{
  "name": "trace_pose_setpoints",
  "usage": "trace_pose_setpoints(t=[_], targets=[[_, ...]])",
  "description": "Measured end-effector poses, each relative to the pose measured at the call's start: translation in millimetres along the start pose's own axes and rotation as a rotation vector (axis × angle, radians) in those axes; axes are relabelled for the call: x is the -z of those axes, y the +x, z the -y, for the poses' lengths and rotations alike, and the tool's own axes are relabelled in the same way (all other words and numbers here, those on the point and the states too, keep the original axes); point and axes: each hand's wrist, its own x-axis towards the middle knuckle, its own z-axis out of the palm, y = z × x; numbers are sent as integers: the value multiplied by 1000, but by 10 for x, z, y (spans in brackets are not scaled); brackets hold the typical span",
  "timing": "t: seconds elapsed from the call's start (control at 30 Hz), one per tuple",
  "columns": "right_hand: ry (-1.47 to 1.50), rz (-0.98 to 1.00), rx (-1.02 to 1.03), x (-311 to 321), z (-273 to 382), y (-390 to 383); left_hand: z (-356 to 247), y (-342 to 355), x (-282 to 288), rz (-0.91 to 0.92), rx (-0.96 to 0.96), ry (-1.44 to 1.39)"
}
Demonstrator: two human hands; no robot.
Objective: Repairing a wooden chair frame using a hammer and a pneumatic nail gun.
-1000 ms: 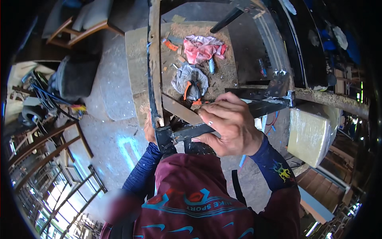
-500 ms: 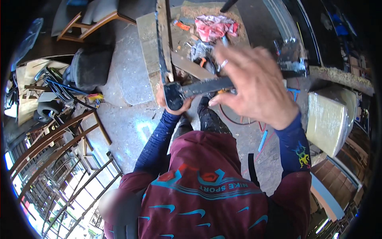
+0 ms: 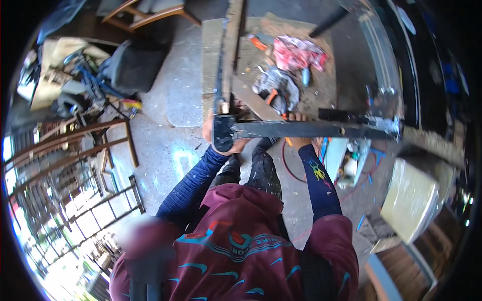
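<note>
Two hands hold a dark metal frame at its corner, above the concrete floor.

The left hand (image 3: 221, 134) wraps its fingers around the corner of the metal frame (image 3: 301, 129), where an upright bar meets a horizontal bar running right. The right hand (image 3: 297, 131) sits behind the horizontal bar near its middle; whether its fingers are spread or curled cannot be told. Beyond the frame, a pink rag (image 3: 297, 52) and a grey glove (image 3: 275, 85) lie on the wooden worktop (image 3: 213, 60).
</note>
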Motion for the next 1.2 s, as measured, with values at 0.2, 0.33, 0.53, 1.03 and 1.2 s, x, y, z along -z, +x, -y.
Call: trace_pose_setpoints(t=[0.2,0.33,0.53,1.03,1.2], targets=[[155,188,54,42,-130,18,-570,837,425,-240,132,-586],[251,106,90,761,75,-254,-546,793,486,-259,171,-473],[915,71,-55,1019,125,62,-449,382,278,-111,300,-424],[1210,104,100,1709,313,723,-388,279,439,5,415,-342],[1125,61,110,1735,316,714,-372,266,426,18,427,-362]])
